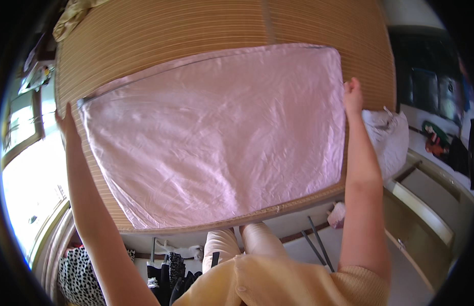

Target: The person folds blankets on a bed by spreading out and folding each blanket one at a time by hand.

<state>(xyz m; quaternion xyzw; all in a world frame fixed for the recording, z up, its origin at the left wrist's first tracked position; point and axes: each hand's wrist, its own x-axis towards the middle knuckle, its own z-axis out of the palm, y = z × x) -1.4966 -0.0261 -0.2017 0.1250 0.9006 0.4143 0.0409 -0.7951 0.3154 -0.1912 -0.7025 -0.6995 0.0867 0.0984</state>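
A pink satiny fabric cover (221,134) lies spread and lightly wrinkled on a bed with a striped tan mat (176,26). Along its far side runs a grey zipper (176,65), ending at the far left corner. Beside the left edge, just short of that corner, my left hand (68,124) is raised with thumb and fingers apart, holding nothing. My right hand (353,98) is at the cover's right edge, its fingers partly curled. Whether it pinches the fabric there is hard to see.
A white bag (388,139) stands right of my forearm, near an open drawer (424,210). Yellowish cloth (74,19) lies at the bed's far left corner. Below are dark clothes (172,273), a spotted cushion or bag (82,275) and grey metal bars (319,243). A bright window (34,179) is left.
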